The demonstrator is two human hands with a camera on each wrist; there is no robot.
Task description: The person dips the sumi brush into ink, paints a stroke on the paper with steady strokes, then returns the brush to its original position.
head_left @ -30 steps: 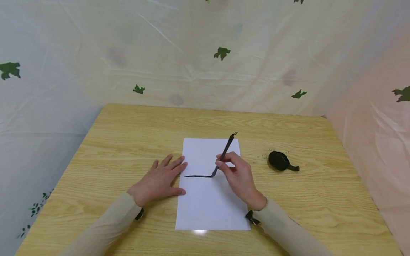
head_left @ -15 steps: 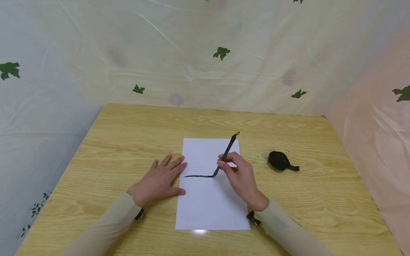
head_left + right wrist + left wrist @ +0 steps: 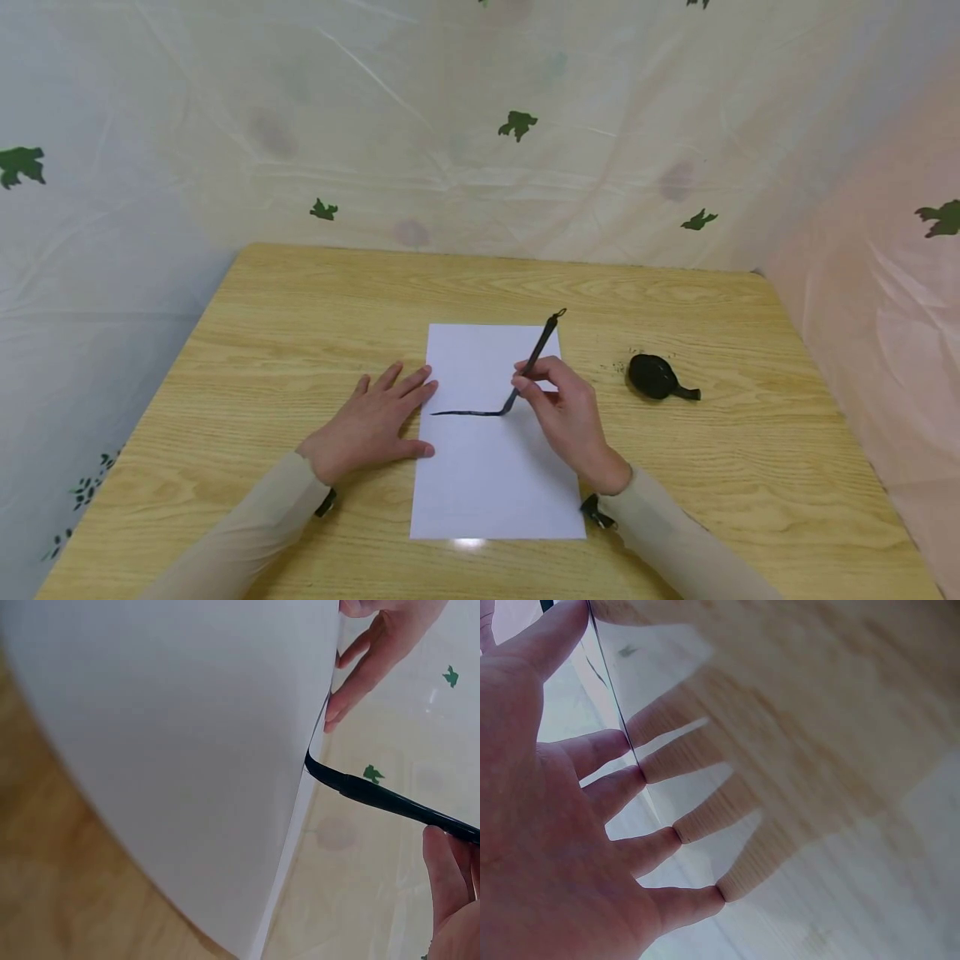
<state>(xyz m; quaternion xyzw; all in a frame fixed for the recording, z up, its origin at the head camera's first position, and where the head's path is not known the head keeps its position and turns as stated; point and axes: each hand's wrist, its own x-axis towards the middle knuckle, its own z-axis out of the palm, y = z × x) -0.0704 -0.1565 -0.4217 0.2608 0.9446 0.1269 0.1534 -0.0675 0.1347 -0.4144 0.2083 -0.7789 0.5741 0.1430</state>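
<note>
Head view: a black brush (image 3: 534,360) stands tilted at the frame's centre, its tip touching a white sheet of paper (image 3: 491,475) at the right end of a dark horizontal stroke (image 3: 465,412). The right hand (image 3: 564,417) pinches the brush shaft with curled fingers. The left hand (image 3: 372,422) lies flat, fingers straight and spread, on the paper's left edge. Right of centre, a black ink dish (image 3: 654,376) sits on the wooden table (image 3: 262,333).
</note>
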